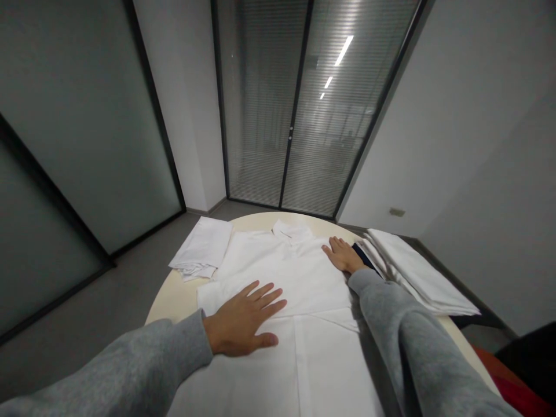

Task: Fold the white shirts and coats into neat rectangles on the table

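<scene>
A white shirt (278, 269) lies spread on a round cream table (167, 301), its collar toward the far edge. Its lower part, with a long vertical strip down the middle, runs toward me. My left hand (245, 318) rests flat on the shirt's left middle, fingers spread. Near the shirt's far right shoulder, my right hand (341, 255) is laid with its fingers stretched out. Neither hand grips anything. Grey sleeves cover both my forearms, and the right one hides part of the table.
A folded white cloth (206, 243) sits at the table's far left. On the right is a stack of folded white garments (412, 269) with something dark under it. Red fabric (512, 379) shows at the lower right. Beyond stand a glass door (260, 116) and walls.
</scene>
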The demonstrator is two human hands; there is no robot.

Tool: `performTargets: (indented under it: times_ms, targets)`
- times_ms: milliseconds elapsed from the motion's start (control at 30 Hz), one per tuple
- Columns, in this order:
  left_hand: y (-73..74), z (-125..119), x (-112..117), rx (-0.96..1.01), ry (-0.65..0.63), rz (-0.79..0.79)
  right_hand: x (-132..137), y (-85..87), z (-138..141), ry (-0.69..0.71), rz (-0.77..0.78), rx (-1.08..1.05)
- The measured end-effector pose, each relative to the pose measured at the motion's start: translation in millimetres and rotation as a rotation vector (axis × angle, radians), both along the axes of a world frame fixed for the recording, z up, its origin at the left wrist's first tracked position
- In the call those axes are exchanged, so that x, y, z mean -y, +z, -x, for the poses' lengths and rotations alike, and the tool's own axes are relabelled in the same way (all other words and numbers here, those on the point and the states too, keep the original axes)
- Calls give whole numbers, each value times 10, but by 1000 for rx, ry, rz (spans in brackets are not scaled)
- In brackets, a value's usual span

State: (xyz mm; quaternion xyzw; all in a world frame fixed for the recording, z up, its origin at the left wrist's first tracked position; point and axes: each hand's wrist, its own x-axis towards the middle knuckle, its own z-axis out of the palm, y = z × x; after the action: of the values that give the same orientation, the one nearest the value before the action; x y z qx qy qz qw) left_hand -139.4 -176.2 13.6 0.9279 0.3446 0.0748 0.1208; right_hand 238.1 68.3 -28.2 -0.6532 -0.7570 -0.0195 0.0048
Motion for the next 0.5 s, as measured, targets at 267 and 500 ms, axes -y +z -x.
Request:
performTargets:
  times_ms: [267, 500]
  targets:
    - [-42, 0, 0, 6, 14, 13, -23, -7, 20, -42, 9, 0]
    - [-134, -145, -90, 19, 36, 51, -251, 54, 117, 59, 1, -36]
